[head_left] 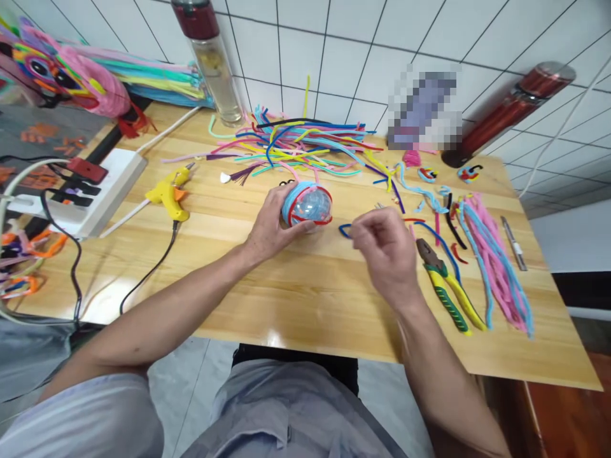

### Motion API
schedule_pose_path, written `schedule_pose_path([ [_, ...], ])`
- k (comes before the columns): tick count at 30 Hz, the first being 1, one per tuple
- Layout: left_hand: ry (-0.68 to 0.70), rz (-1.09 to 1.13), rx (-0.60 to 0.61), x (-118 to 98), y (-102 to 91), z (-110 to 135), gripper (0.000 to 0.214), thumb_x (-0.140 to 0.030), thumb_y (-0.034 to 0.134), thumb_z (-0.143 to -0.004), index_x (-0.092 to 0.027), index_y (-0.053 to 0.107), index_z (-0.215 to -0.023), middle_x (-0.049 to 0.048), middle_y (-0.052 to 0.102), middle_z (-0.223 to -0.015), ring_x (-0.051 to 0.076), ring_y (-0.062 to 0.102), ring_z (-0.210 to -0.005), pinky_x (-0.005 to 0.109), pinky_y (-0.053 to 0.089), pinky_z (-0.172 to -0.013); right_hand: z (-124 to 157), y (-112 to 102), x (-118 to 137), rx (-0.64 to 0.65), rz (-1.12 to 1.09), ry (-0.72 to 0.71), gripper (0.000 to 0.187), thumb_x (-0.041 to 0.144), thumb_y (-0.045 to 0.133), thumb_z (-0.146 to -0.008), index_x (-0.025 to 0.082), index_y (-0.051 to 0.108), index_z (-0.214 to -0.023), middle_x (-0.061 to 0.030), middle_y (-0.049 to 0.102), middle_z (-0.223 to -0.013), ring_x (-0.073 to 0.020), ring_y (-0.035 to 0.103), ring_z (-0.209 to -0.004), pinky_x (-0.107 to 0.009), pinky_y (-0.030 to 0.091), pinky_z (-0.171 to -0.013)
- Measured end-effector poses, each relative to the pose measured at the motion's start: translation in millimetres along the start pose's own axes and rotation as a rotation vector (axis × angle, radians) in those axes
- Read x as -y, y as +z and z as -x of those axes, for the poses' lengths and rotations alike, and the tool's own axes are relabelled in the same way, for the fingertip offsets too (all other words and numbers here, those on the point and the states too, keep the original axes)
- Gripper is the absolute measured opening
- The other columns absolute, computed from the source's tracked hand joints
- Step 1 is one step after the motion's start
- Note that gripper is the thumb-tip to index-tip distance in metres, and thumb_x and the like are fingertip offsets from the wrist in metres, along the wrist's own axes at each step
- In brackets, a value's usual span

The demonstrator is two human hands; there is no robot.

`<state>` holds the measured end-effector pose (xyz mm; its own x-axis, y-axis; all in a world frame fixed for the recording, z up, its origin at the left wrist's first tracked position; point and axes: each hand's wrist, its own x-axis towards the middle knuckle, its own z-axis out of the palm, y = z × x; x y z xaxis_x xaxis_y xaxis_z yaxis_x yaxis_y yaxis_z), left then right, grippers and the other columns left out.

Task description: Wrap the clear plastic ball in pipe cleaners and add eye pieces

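Note:
My left hand [271, 224] is wrapped round a clear plastic ball [308, 203] ringed with light blue and red pipe cleaners, resting on the wooden table [267, 286]. My right hand [386, 248] hovers just right of the ball, fingers curled and pinched on a short dark blue pipe cleaner piece [344, 229]. The hand is slightly smeared by motion. Green and yellow pliers [446, 286] lie right of that hand.
A heap of coloured pipe cleaners [300, 143] lies behind the ball, with pink and blue ones [496, 267] at the right. A yellow glue gun [169, 191], power strip [90, 191] and cables sit left. Bottles stand by the tiled wall.

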<state>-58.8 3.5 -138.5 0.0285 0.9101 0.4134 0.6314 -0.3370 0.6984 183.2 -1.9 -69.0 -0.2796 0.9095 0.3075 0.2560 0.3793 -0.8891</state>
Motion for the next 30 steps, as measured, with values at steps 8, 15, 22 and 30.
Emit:
schedule_pose_path([
  [8,0.040,0.030,-0.012,1.3,0.5,3.0,0.086,-0.070,0.070,-0.087,-0.022,0.044,-0.152,0.0172,0.055,-0.150,0.033,0.051,-0.143,0.051,0.045,-0.119,-13.6,-9.8,-18.3,-0.132,-0.195,0.190,0.022,0.038,0.063,-0.090,0.027,0.055,-0.107,0.0062,0.046,-0.065,-0.0134,0.047,-0.055,-0.028,0.041,-0.056],
  [15,0.111,0.024,-0.036,3.5,4.4,1.5,0.083,-0.066,0.071,-0.087,-0.019,0.045,-0.151,0.0189,0.057,-0.148,0.034,0.053,-0.140,0.053,0.046,-0.117,-13.2,-0.6,-22.0,-0.142,-0.338,0.290,0.022,0.038,0.069,-0.084,0.024,0.064,-0.101,0.0075,0.052,-0.057,-0.0103,0.047,-0.046,-0.026,0.043,-0.051],
  [22,0.117,0.009,-0.013,2.5,5.4,-0.5,0.083,-0.064,0.071,-0.088,-0.019,0.044,-0.152,0.0174,0.057,-0.147,0.034,0.053,-0.139,0.053,0.047,-0.116,-11.2,-2.4,-8.0,-0.046,-0.393,0.258,0.032,0.045,0.085,-0.076,0.021,0.078,-0.094,-0.0042,0.082,-0.085,-0.0227,0.080,-0.082,-0.037,0.064,-0.081],
  [30,0.096,0.005,-0.020,5.6,7.9,-2.3,0.079,-0.059,0.072,-0.088,-0.018,0.046,-0.150,0.0174,0.057,-0.145,0.034,0.054,-0.138,0.055,0.045,-0.117,47.6,-63.7,13.6,-0.473,-0.199,0.114,0.021,0.040,0.084,-0.083,0.021,0.076,-0.088,0.0022,0.074,-0.069,-0.0149,0.072,-0.059,-0.033,0.063,-0.068],
])
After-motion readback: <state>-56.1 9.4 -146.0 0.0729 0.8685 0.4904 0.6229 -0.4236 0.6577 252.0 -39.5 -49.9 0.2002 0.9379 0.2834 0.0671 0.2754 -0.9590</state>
